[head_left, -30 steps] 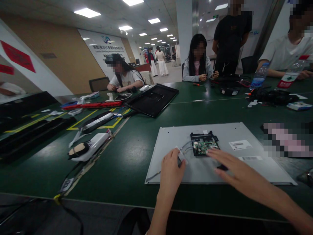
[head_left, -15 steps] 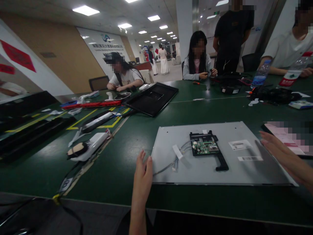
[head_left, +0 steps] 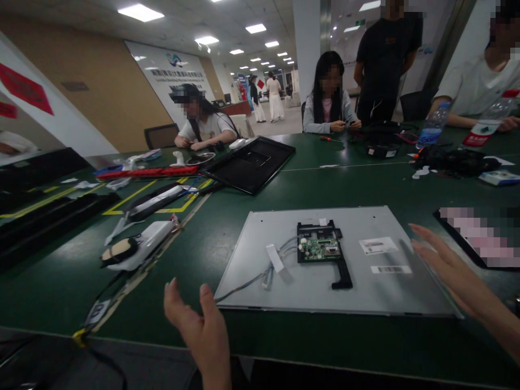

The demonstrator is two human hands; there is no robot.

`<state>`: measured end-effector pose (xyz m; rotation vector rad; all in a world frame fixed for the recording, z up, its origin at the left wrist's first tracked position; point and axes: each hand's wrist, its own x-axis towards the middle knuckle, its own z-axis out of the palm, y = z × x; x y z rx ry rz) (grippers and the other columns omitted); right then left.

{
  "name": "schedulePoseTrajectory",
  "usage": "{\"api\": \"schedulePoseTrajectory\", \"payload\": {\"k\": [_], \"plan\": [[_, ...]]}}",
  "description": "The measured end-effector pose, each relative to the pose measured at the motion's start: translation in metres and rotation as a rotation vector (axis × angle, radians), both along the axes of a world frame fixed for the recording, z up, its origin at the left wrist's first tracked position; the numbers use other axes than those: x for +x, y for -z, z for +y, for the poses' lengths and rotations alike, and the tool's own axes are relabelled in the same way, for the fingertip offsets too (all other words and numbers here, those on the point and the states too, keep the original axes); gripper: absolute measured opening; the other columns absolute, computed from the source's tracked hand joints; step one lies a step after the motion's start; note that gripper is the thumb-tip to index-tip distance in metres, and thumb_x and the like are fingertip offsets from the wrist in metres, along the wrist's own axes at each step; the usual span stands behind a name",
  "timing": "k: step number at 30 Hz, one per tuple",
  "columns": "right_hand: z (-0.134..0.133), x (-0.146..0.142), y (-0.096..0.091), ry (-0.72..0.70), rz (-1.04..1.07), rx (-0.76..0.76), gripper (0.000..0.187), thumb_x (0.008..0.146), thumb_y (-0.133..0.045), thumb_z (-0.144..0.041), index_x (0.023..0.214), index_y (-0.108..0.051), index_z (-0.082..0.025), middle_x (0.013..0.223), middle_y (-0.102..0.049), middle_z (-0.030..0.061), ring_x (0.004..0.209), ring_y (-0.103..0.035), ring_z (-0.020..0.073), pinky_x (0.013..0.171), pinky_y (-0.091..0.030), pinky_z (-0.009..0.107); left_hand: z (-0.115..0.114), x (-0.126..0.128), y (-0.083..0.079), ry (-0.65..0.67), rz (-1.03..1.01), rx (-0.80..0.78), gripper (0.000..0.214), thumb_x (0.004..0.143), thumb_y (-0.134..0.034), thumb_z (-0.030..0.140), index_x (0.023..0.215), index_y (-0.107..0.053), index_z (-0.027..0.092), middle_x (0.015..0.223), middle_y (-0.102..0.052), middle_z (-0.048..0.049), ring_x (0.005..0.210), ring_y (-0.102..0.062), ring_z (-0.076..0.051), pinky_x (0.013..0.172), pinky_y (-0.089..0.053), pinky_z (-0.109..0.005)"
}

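Both our hands are spread open, each grip apart and holding nothing. Our left hand hovers over the counter's near edge, just off the near-left corner of the grey metal panel; our right hand floats beside the panel's right edge. The panel lies flat and back-up near the counter's near edge, likely so its small green circuit board, seated in a black plastic bracket, is reachable. Thin grey wires, taped down, trail toward the panel's near-left corner.
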<state>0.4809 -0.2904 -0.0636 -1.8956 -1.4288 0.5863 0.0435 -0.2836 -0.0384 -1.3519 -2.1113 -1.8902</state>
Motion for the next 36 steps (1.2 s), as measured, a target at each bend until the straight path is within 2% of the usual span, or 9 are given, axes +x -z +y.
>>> {"api": "schedulePoseTrajectory", "payload": {"k": [3,6,9,18,23,29,33,36], "plan": [[-0.003,-0.025,0.0,-0.211,-0.06,-0.024,0.072,0.09,-0.04,-0.063,0.153,-0.029,-0.028,0.159,-0.03,0.0096,0.142,-0.033,0.0348,0.11,-0.036,0.056,-0.006,0.007,-0.005,-0.032,-0.094,0.121,0.06,0.092,-0.057,0.038,0.146,-0.037,0.022,0.156,-0.031,-0.0113,0.146,-0.024,-0.023,0.119,-0.02,-0.042],[-0.006,-0.052,0.0,-0.495,-0.279,-0.043,0.07,0.088,-0.047,-0.065,0.151,-0.035,-0.034,0.163,-0.021,0.0017,0.148,-0.014,0.0341,0.116,-0.024,0.056,-0.006,0.009,-0.006,-0.02,-0.182,0.178,0.057,0.091,-0.058,0.035,0.143,-0.04,0.021,0.154,-0.034,-0.0105,0.145,-0.025,-0.021,0.12,-0.019,-0.038],[-0.003,-0.079,-0.002,-0.615,-0.434,-0.04,0.067,0.09,-0.044,-0.066,0.15,-0.035,-0.037,0.164,-0.016,-0.0006,0.148,-0.008,0.0351,0.116,-0.022,0.058,-0.006,0.006,-0.002,0.009,-0.238,0.195,0.056,0.09,-0.059,0.033,0.142,-0.042,0.022,0.153,-0.035,-0.01,0.145,-0.026,-0.02,0.12,-0.02,-0.038],[0.027,-0.146,-0.004,-0.638,-0.538,0.035,0.065,0.095,-0.037,-0.062,0.152,-0.034,-0.031,0.163,-0.019,0.0095,0.148,-0.008,0.0369,0.116,-0.013,0.059,-0.009,0.008,0.0,0.032,-0.292,0.212,0.053,0.089,-0.061,0.034,0.139,-0.045,0.026,0.153,-0.035,-0.0075,0.146,-0.025,-0.02,0.12,-0.018,-0.04],[0.035,-0.178,-0.012,-0.668,-0.517,0.026,0.066,0.097,-0.034,-0.058,0.152,-0.035,-0.021,0.162,-0.017,0.0153,0.148,-0.008,0.035,0.118,-0.011,0.053,-0.01,0.007,0.001,0.033,-0.284,0.181,0.054,0.089,-0.061,0.035,0.14,-0.044,0.027,0.153,-0.035,-0.0073,0.146,-0.024,-0.021,0.12,-0.017,-0.041],[0.046,-0.199,-0.024,-0.72,-0.454,-0.029,0.07,0.097,-0.031,-0.058,0.154,-0.031,-0.017,0.163,-0.013,0.0139,0.149,-0.004,0.0337,0.119,-0.011,0.049,-0.011,0.005,0.004,0.028,-0.214,0.103,0.054,0.092,-0.055,0.037,0.143,-0.038,0.029,0.155,-0.032,-0.0079,0.147,-0.022,-0.024,0.12,-0.018,-0.046],[0.054,-0.209,-0.027,-0.727,-0.449,-0.039,0.069,0.098,-0.033,-0.056,0.153,-0.031,-0.015,0.163,-0.014,0.0141,0.149,-0.004,0.0346,0.119,-0.01,0.05,-0.013,0.004,0.007,0.034,-0.152,0.068,0.057,0.093,-0.054,0.036,0.146,-0.035,0.029,0.155,-0.031,-0.0083,0.146,-0.024,-0.023,0.12,-0.019,-0.044],[0.057,-0.215,-0.028,-0.727,-0.452,-0.027,0.067,0.098,-0.035,-0.052,0.153,-0.033,-0.014,0.163,-0.015,0.0143,0.149,-0.005,0.0357,0.119,-0.009,0.05,-0.013,0.002,0.002,0.04,-0.054,0.03,0.059,0.092,-0.056,0.035,0.146,-0.035,0.027,0.153,-0.032,-0.0101,0.144,-0.028,-0.024,0.119,-0.023,-0.046]]}}
